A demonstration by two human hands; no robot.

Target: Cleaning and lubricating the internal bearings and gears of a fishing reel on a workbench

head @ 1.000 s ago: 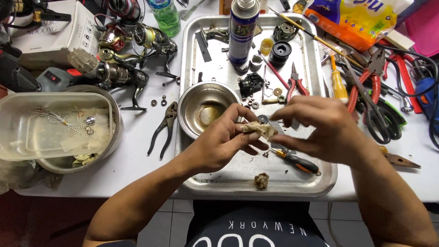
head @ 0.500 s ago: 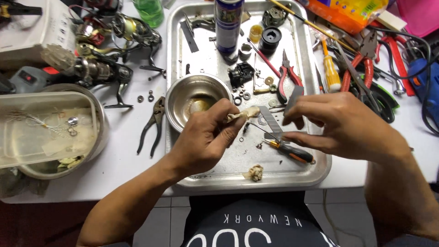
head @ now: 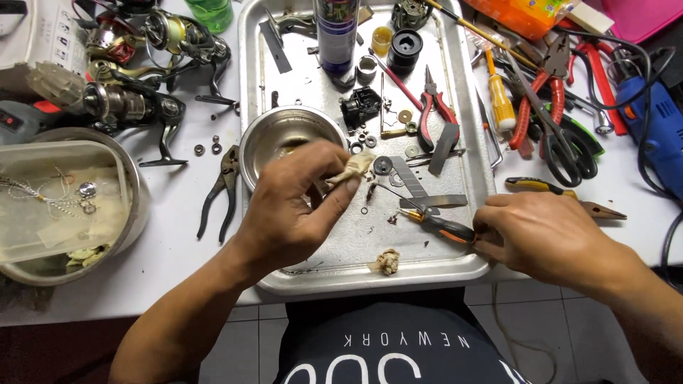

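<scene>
A crumpled wad of tissue lies at the near rim of the steel tray, the landmark for all that follows. Just inside that rim, toward the right, the handle end of a small black-and-orange screwdriver is touched by the right hand, its fingers curled loosely; whether it is actually gripped cannot be told. Over the tray's middle, a soiled scrap of cloth is pinched between thumb and fingers of the left hand, beside a small gear. A wiping step on small reel parts is judged to be in hand; a firm hold on the screwdriver would be needed next. Behind the left hand, a steel bowl sits in the tray. Left of the tray, black pliers and fishing reels rest on the white table; at the far end a spray can stands.
</scene>
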